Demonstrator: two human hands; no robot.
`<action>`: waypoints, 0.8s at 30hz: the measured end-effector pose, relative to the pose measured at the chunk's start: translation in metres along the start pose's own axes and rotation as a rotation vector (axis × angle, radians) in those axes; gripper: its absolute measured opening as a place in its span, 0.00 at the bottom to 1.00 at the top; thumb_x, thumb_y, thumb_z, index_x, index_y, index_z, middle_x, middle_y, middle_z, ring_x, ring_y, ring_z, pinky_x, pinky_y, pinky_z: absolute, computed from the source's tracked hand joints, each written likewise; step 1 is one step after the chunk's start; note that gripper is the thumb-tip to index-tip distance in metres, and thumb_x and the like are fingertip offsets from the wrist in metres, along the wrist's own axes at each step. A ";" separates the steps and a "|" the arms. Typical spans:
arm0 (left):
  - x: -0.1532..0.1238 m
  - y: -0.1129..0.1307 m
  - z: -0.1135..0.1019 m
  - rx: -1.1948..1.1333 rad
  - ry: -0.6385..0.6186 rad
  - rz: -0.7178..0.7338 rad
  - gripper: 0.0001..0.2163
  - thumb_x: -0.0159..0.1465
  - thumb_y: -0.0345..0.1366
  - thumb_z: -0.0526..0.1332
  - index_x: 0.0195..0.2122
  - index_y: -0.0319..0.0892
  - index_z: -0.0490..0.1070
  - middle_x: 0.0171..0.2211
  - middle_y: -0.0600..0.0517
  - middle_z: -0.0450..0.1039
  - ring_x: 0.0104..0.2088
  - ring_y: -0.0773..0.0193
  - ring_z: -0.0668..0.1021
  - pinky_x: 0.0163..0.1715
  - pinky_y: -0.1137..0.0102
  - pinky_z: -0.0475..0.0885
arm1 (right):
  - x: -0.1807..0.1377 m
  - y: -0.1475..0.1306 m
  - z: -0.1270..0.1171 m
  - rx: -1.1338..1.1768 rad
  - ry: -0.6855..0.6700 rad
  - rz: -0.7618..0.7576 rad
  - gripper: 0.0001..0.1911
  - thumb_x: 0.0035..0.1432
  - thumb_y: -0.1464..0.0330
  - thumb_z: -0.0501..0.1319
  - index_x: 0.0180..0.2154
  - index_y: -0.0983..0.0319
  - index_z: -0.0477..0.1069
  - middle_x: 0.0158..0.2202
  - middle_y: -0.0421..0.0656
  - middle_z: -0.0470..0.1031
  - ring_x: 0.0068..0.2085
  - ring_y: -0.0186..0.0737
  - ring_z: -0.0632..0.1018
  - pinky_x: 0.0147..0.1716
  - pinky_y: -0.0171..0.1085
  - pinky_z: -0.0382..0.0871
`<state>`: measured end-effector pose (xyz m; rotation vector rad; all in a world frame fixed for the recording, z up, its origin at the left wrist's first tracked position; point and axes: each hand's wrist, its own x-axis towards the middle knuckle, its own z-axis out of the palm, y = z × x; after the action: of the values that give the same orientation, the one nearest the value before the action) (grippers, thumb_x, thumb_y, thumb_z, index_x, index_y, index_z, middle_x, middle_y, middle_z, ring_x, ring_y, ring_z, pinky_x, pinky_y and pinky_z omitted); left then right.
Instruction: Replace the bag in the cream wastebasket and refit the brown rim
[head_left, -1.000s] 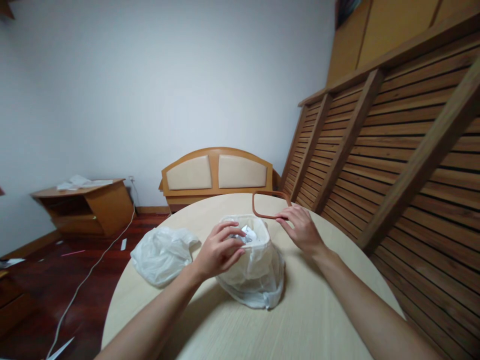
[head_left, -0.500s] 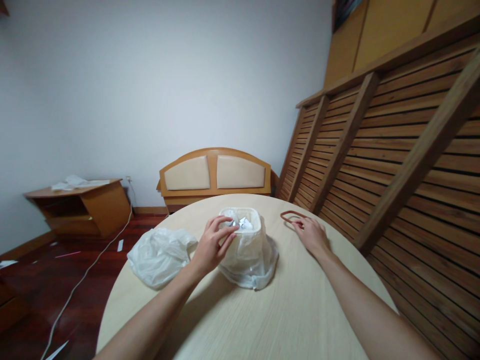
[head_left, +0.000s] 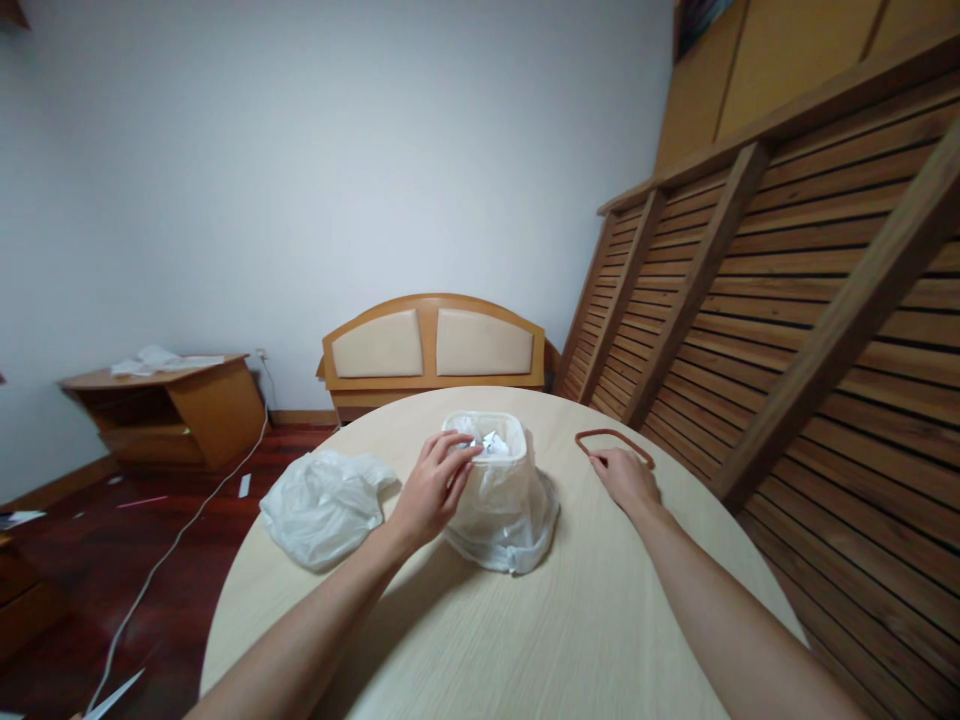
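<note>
A small trash bin (head_left: 491, 510) stands upright on the round table, with a translucent white bag folded over its rim and bunched round its base. Crumpled paper (head_left: 493, 443) shows inside. My left hand (head_left: 433, 485) is at the bin's near left edge, its fingers curled over the rim and the thumb on the outer side. To the right, my right hand (head_left: 628, 480) is closed on the near side of a brown rim ring (head_left: 606, 432), which lies at table level. Left of the bin sits a crumpled white plastic bag (head_left: 326, 510), touched by neither hand.
The round table (head_left: 585, 620) has a pale wood top. Behind it stands a padded headboard (head_left: 484, 342). Slatted wooden panels (head_left: 787, 330) lean at the right. A low cabinet (head_left: 195, 415) with papers stands at the left, and a white cable (head_left: 176, 545) crosses the floor.
My right hand has moved slightly right with the brown rim ring, which has turned and shifted right. The fingers of my left hand have drawn closer together on the bin's rim.
</note>
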<state>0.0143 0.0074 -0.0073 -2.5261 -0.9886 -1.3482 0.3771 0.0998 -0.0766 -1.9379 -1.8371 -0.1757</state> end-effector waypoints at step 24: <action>0.000 -0.002 0.004 0.021 0.026 -0.023 0.14 0.72 0.30 0.52 0.53 0.46 0.71 0.54 0.45 0.71 0.60 0.53 0.68 0.58 0.51 0.70 | 0.000 -0.018 0.003 0.141 -0.028 -0.194 0.22 0.65 0.62 0.56 0.57 0.65 0.69 0.59 0.55 0.72 0.59 0.53 0.72 0.64 0.59 0.50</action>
<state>0.0160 0.0108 -0.0103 -2.4829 -1.0253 -1.3657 0.3586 0.1016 -0.0749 -1.6754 -1.9990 -0.0778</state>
